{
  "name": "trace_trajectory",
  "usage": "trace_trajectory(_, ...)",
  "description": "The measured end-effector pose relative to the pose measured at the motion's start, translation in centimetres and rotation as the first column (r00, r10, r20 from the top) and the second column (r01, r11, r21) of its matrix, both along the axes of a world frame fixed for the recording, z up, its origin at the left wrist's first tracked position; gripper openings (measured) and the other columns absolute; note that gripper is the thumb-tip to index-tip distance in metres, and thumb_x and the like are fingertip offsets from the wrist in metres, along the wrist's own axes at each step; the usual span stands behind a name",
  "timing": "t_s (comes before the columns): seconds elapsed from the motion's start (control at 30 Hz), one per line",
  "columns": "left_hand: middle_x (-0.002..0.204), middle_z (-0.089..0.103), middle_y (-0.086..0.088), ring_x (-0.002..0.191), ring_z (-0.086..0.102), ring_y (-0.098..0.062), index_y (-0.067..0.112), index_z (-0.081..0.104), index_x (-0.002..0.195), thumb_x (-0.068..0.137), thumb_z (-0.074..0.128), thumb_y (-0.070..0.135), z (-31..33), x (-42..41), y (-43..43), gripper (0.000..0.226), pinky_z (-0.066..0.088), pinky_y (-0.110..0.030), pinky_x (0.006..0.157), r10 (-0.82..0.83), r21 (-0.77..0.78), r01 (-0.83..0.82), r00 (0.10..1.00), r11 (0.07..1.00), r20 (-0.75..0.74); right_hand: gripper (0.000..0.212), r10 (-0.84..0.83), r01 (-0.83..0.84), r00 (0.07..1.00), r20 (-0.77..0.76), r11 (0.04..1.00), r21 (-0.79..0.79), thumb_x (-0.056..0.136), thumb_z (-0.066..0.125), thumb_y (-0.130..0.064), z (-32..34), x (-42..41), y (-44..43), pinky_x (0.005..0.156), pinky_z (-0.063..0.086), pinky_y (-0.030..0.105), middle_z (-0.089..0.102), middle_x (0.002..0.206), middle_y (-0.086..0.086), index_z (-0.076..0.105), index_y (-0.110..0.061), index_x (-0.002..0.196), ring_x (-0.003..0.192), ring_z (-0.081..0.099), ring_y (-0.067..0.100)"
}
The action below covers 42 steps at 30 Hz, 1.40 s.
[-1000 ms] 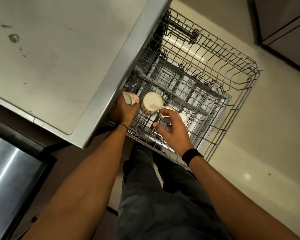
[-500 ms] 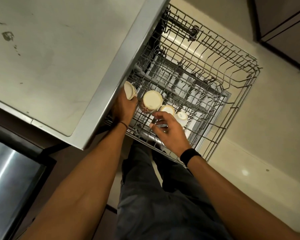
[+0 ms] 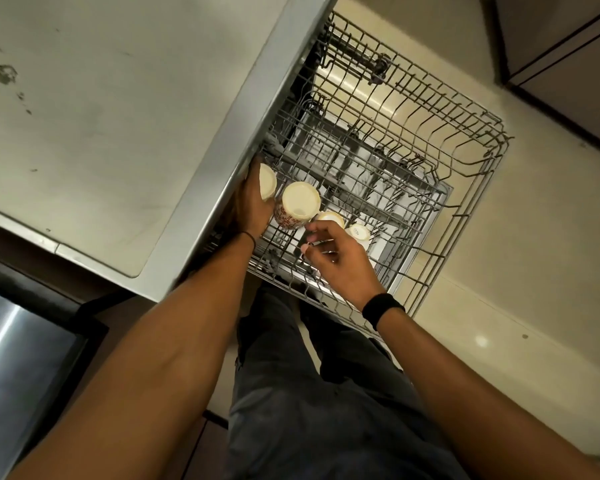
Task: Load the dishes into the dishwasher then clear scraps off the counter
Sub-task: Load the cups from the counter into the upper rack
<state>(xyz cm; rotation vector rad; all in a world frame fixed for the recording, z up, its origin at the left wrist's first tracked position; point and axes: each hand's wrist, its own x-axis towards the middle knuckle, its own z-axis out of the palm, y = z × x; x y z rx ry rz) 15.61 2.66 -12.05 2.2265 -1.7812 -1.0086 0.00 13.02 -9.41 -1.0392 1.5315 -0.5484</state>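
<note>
A pale floor (image 3: 541,237) is seen at three o'clock, dark cabinet fronts (image 3: 568,57) at one o'clock, a brushed-steel panel (image 3: 11,362) at eight o'clock and dark trousers (image 3: 309,417) at six o'clock.

No text is legible. One printed mark stands on the upturned base of the cup (image 3: 358,232) at the rack's (image 3: 498,144) near right; its characters are too small to read.

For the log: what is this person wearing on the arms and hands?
Both forearms are bare: no sleeves in view, no gloves. At the left hand a thin dark cord circles the wrist. At the right hand the wrist carries a broad black band, like a watch strap, with no face showing. I can make out no rings.
</note>
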Motion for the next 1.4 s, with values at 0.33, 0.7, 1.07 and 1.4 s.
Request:
trace_trajectory(0.33, 0.158, 0.034, -0.014, 0.144, 0.032, -0.033, 0.013, 0.039, 0.151, 0.089, 0.070, 0.012, 0.7, 0.3, 2.4, 0.070, 0.036, -0.045, 0.113, 0.010, -0.023, -0.011, 0.999, 1.000, -0.049, 0.027, -0.015, 0.015, 0.998, 0.067, 1.000, -0.001, 0.094, 0.066, -0.021, 2.2, -0.1, -1.4, 0.076, 0.060, 0.031, 0.069, 0.104, 0.000, 0.059, -0.027, 0.119, 0.090, 0.068, 0.017)
trace_trajectory(0.7, 0.116, 0.066, 0.009, 0.106, 0.064, -0.004, 0.022, 0.050, 0.142, 0.092, 0.069, 0.021, 7.9, -0.8, 8.2, 0.053, 0.054, -0.034, 0.098, 0.038, -0.032, -0.055, 0.916, 0.998, -0.399, 0.027, -0.064, 0.066, 0.997, 0.030, 0.996, -0.062, 0.099, 0.058, -0.024, 7.2, -2.8, -1.6, 0.083, 0.060, 0.045, 0.066, 0.112, -0.002, 0.060, -0.028, 0.126, 0.094, 0.069, 0.018)
trace_trajectory(1.07, 0.113, 0.073, -0.009, 0.098, 0.072, -0.030, 0.014, 0.060, 0.129, 0.101, 0.057, 0.016, 15.6, 0.3, 12.6, 0.029, 0.060, -0.038, 0.085, 0.337, 0.092, -0.411, 0.579, 0.907, -0.743, 0.031, -0.124, 0.131, 0.961, 0.245, 0.991, -0.010, 0.103, 0.050, -0.016, 10.8, -3.1, 0.2, 0.090, 0.059, 0.043, 0.072, 0.112, 0.007, 0.057, -0.017, 0.133, 0.098, 0.071, 0.027)
trace_trajectory(1.4, 0.113, 0.074, -0.008, 0.098, 0.073, -0.030, 0.012, 0.060, 0.131, 0.103, 0.054, 0.017, 19.1, 11.1, 14.2, 0.029, 0.060, -0.037, 0.084, 0.378, 0.019, -0.633, 0.438, 0.774, -0.816, 0.027, 0.075, -0.038, 0.926, 0.370, 0.994, -0.106, 0.104, 0.047, -0.015, 16.5, 9.3, -1.8, 0.083, 0.060, 0.036, 0.074, 0.110, 0.004, 0.061, -0.018, 0.127, 0.096, 0.073, 0.023)
